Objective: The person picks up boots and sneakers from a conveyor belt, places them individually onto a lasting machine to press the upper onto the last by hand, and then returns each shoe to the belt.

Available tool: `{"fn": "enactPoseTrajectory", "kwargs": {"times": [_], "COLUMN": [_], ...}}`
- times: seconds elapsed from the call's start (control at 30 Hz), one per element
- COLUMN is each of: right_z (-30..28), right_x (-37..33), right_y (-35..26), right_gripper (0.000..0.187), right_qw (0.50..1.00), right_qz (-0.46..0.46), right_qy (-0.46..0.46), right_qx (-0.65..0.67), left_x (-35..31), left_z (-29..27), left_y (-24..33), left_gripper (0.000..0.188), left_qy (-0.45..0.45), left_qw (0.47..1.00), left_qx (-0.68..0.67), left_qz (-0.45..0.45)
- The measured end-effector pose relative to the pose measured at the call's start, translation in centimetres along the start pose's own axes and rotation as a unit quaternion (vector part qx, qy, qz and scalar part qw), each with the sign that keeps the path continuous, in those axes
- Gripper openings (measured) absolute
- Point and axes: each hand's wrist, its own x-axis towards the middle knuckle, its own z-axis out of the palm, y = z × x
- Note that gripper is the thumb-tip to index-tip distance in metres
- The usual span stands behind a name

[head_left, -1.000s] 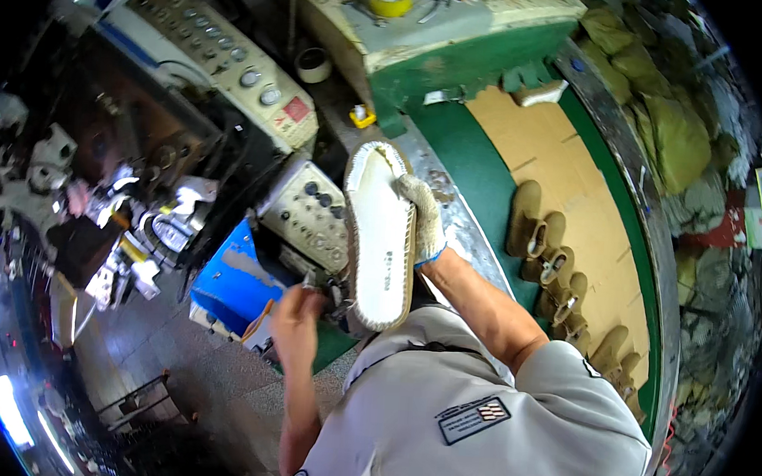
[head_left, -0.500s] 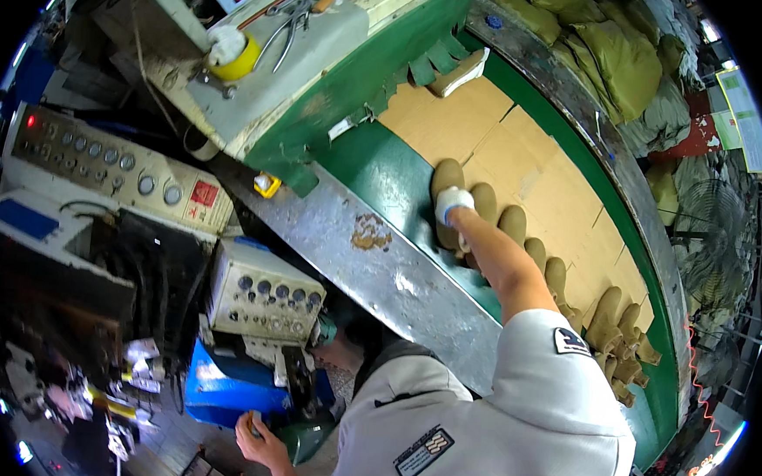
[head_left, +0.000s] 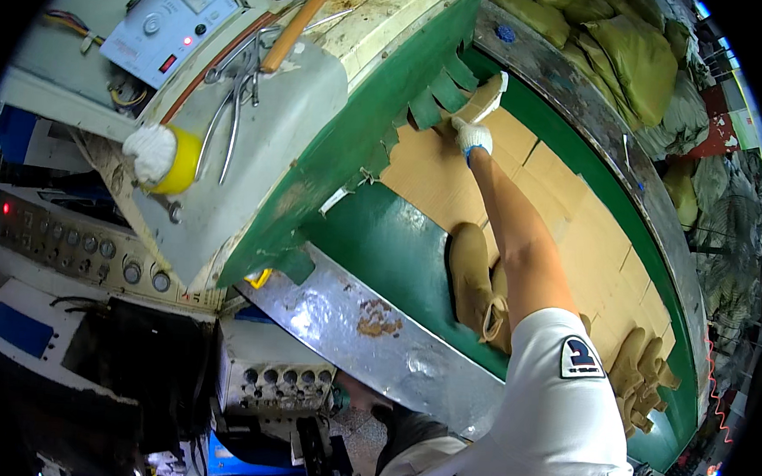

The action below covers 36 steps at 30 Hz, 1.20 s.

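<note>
My right hand, in a white knit glove, reaches far across the green surface to the torn flaps of the green machine. Its fingers are closed at the near end of a tan boot with a whitish edge, lying beside the flaps; the fingertips are partly hidden. Below my forearm, a tan boot lies on the green surface at the left end of a row. My arm covers part of that row. My left hand is out of view.
Brown cardboard lines the green belt. More tan boots lie at the right. A metal ledge runs along the near side. Pliers, a hammer and a yellow tape roll lie on the machine top.
My right hand has moved from the row of boots up to the boot by the flaps. My left hand has left the view. The view has shifted toward the machine.
</note>
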Motion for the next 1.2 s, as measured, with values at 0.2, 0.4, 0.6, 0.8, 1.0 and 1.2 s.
{"fn": "enactPoseTrajectory", "kwargs": {"times": [0.2,0.4,0.6,0.8,1.0,1.2], "right_z": [0.6,-4.9,-9.5,-7.1,-3.7,0.8], "right_x": [8.3,-1.2,-22.5,-47.5,-64.2,-75.5], "right_y": [2.7,4.5,9.5,9.3,4.5,2.2], "right_gripper": [0.058,0.053,0.074,0.071,0.059,0.053], "right_qw": [0.977,0.888,0.721,0.543,0.540,0.627], "right_qz": [-0.016,-0.040,0.003,0.084,0.170,0.148], "right_qy": [0.110,-0.201,-0.441,-0.578,-0.714,-0.724], "right_qx": [0.181,0.413,0.535,0.603,0.411,0.246], "left_x": [3.2,0.9,1.0,3.5,9.8,15.3], "left_z": [1.4,0.2,0.0,0.7,0.2,-4.3], "left_y": [1.7,-0.9,-1.1,-0.9,8.3,3.7], "left_gripper": [0.018,0.020,0.021,0.007,0.041,0.031], "left_qy": [-0.056,-0.031,-0.017,-0.045,-0.234,-0.223], "left_qw": [0.996,0.999,0.998,0.997,0.819,0.793], "left_qx": [-0.065,-0.005,0.010,0.024,-0.522,-0.560], "left_qz": [0.023,0.024,0.067,0.055,-0.045,-0.088]}}
